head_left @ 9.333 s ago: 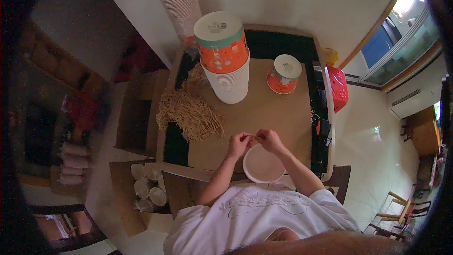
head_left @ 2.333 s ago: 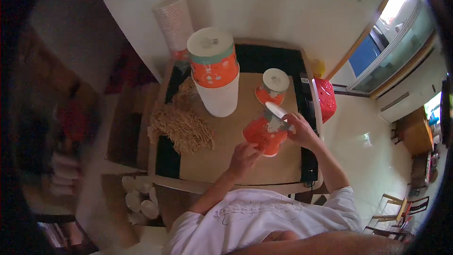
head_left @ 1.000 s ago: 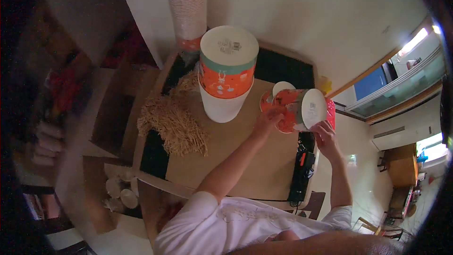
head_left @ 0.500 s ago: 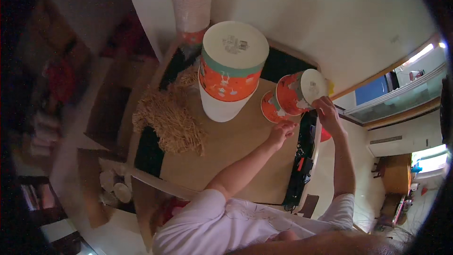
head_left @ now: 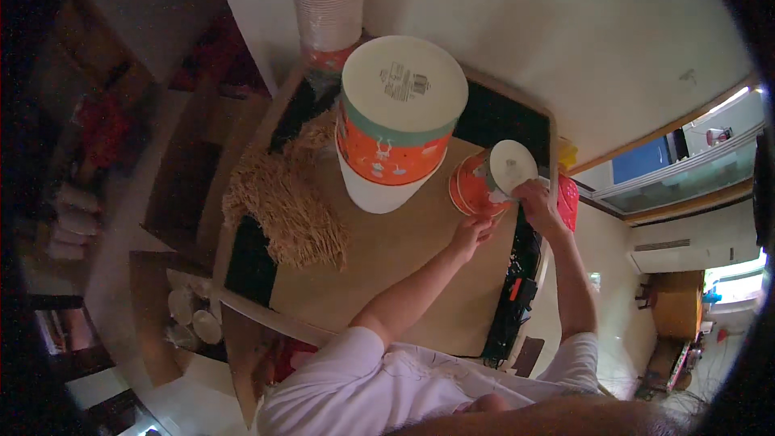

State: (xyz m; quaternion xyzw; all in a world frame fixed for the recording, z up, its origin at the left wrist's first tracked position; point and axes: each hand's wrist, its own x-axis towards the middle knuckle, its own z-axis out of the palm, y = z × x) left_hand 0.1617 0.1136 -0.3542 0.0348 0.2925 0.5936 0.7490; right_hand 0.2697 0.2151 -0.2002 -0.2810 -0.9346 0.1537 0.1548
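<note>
Two small orange-red paper buckets [head_left: 475, 183] stand upside down, one over the other, right of the middle of the table. My right hand [head_left: 536, 201] is closed on the edge of the upper bucket's white base. My left hand [head_left: 473, 236] is at the near rim with its fingers curled against it; the fingertips are partly hidden. Left of them, a large orange bucket [head_left: 391, 149] with a green band and a white base stands upside down over a white one [head_left: 379, 194]. A heap of tan shredded paper [head_left: 282, 214] lies left of that.
A tall stack of nested paper buckets [head_left: 329, 2] rises at the back left. Dark tools with an orange part [head_left: 517, 289] lie along the table's right edge. A red thing [head_left: 567, 198] and a yellow one [head_left: 567, 153] are beyond that edge. An open cardboard box [head_left: 153, 315] with white items stands lower left.
My right hand has brought the upper small bucket down and toward the left, so it now sits further over the lower one. My left hand has shifted slightly, staying by the rim.
</note>
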